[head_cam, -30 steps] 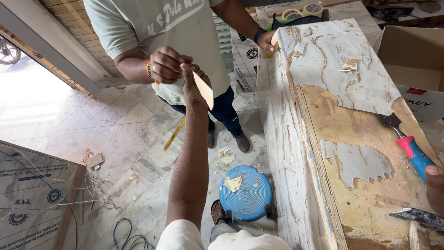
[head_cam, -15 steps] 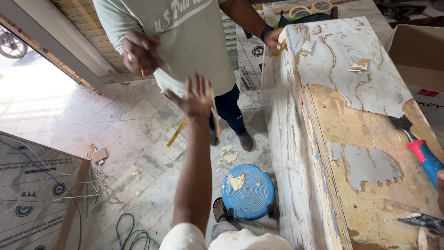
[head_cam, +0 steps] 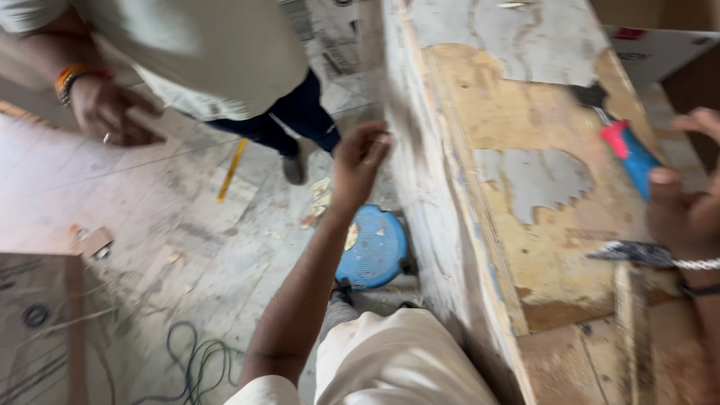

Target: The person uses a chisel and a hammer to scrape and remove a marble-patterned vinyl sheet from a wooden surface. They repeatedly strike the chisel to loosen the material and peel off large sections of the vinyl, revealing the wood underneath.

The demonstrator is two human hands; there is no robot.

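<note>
Over on the far left, a co-worker's hand hangs down beside a pale shirt, an orange band on its wrist, holding nothing; that person's dark trousers and one shoe show below the shirt hem. A yellow stick lies on the dusty tiled floor near that shoe, and a coil of dark cable sits lower down by a cardboard sheet.

Moving across, the person's left hand reaches out with its fingers loosely curled, the fingertips touching or almost touching the pale, scraped side face of the counter. That grip has nothing in it. Below the forearm stands a round blue stool with scraps of peeled laminate on its seat and more scraps on the floor beside it.

The counter's top is bare brown wood with ragged grey patches of laminate left on it.

At the right edge, the right hand is wrapped around the blue and red handle of a scraper, whose dark blade end rests on the counter top just above the grey patch. The picture is blurred, so how tightly the fingers close I cannot tell. A dark metal tool lies on the counter just beneath that hand.
</note>
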